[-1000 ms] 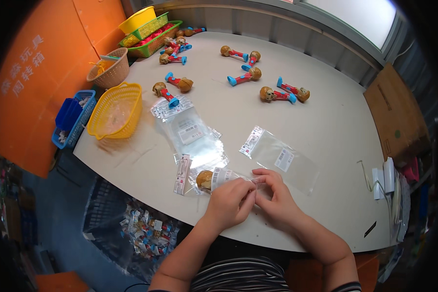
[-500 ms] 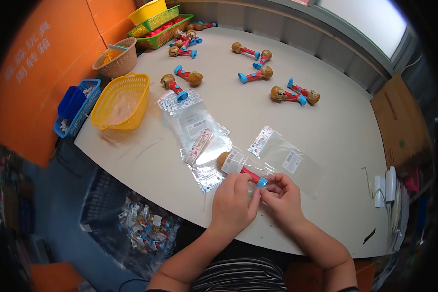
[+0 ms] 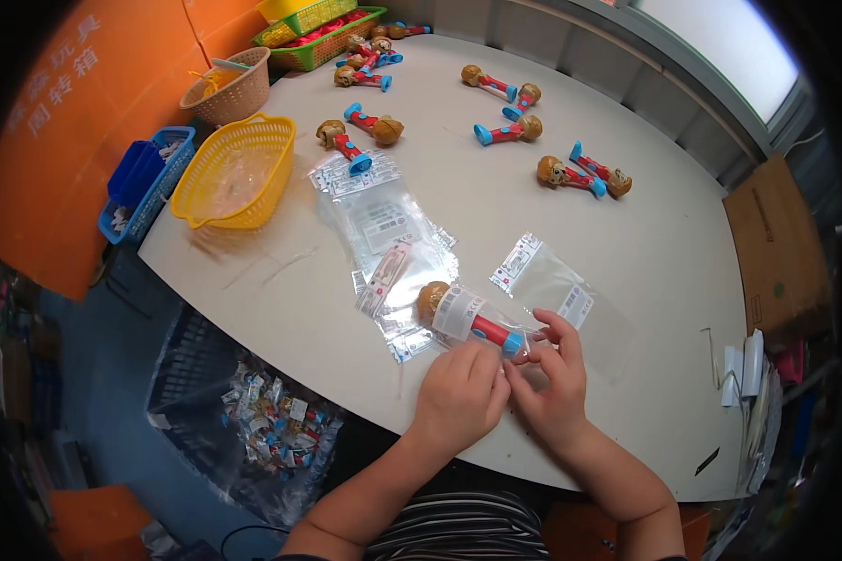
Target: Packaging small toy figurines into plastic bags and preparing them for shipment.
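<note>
Bagged toy (image 3: 463,318) pinched at its open end by both hands (image 3: 458,397), fingertips partly hidden

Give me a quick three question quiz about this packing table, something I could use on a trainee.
1. True or false: the toy that both hands pinch at its blue end lies inside a clear bag.
2. Which container stands nearest the stack of clear bags? A. yellow basket B. green basket C. blue bin
3. Fill in: the left hand and right hand meet at the toy's ____ end.

Key: 1 true; 2 A; 3 blue.
</note>
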`<act>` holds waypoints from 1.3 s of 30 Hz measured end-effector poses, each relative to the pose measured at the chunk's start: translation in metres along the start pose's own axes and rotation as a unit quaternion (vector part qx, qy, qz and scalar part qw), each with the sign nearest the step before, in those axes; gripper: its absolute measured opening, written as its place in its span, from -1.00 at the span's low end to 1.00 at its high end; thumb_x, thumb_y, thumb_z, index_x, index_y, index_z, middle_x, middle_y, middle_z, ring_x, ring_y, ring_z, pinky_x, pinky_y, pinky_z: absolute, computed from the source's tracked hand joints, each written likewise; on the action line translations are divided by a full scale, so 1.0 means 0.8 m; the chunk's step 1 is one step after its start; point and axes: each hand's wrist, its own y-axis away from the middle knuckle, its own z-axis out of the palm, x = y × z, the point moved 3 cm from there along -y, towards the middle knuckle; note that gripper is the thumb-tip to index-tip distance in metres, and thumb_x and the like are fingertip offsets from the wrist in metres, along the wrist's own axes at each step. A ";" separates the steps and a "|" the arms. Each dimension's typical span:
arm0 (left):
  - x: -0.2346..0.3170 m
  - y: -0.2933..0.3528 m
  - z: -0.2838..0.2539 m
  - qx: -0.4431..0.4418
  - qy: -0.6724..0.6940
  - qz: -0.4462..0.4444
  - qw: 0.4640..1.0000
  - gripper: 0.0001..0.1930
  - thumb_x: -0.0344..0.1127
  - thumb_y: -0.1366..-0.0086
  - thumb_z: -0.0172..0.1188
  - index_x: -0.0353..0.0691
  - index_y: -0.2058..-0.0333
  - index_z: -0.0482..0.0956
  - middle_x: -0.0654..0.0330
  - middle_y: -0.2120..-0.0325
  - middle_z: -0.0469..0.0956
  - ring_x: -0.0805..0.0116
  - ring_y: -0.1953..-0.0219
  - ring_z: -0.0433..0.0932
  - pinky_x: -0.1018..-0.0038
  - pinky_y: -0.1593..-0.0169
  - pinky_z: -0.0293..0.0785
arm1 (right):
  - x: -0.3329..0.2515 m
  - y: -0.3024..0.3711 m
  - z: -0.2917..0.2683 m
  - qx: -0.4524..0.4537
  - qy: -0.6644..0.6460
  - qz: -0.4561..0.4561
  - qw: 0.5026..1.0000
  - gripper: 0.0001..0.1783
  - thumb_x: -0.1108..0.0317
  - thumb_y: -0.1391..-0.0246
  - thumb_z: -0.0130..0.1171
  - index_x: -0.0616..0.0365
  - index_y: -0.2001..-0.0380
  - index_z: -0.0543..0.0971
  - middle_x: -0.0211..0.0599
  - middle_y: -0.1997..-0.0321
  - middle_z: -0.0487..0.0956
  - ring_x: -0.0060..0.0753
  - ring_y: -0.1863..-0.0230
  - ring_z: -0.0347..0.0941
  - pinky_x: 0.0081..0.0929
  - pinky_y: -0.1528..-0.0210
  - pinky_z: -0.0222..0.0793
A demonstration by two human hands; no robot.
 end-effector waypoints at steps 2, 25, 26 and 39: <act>-0.005 -0.004 0.001 0.009 0.005 0.000 1.000 -0.84 -0.48 -0.07 0.22 -0.28 0.38 0.42 0.06 0.44 0.40 0.07 0.39 0.47 0.23 0.33 0.41 | 0.001 -0.001 0.001 0.002 -0.004 0.002 1.000 -0.71 0.58 0.12 0.39 0.28 0.29 0.54 0.01 -0.20 0.41 -0.33 0.14 0.47 -0.48 0.20 0.50; 0.008 -0.011 -0.007 -0.005 0.034 0.061 0.998 -0.87 -0.48 -0.02 0.19 -0.26 0.44 0.43 0.06 0.43 0.42 0.05 0.38 0.45 0.21 0.27 0.38 | 0.009 -0.004 -0.013 -0.002 -0.012 -0.030 0.999 -0.66 0.57 0.22 0.42 0.27 0.27 0.60 -0.05 -0.03 0.58 -0.06 0.03 0.55 -0.31 0.02 0.50; 0.007 -0.005 -0.007 -0.019 0.031 0.058 0.998 -0.87 -0.48 -0.02 0.19 -0.26 0.42 0.44 0.07 0.41 0.42 0.06 0.35 0.45 0.22 0.24 0.38 | 0.009 -0.002 -0.012 -0.005 -0.014 -0.030 0.999 -0.66 0.57 0.22 0.42 0.27 0.27 0.60 -0.05 -0.03 0.58 -0.06 0.03 0.55 -0.31 0.02 0.50; -0.012 0.015 -0.020 -0.089 0.091 0.113 0.985 -0.79 -0.48 0.06 0.21 -0.29 0.37 0.46 0.07 0.37 0.41 0.04 0.29 0.45 0.21 0.16 0.39 | 0.011 -0.004 0.002 -0.042 -0.271 0.217 0.937 -0.69 0.67 0.13 0.38 0.28 0.28 0.53 -0.25 0.13 0.55 -0.64 0.25 0.47 -0.65 0.19 0.48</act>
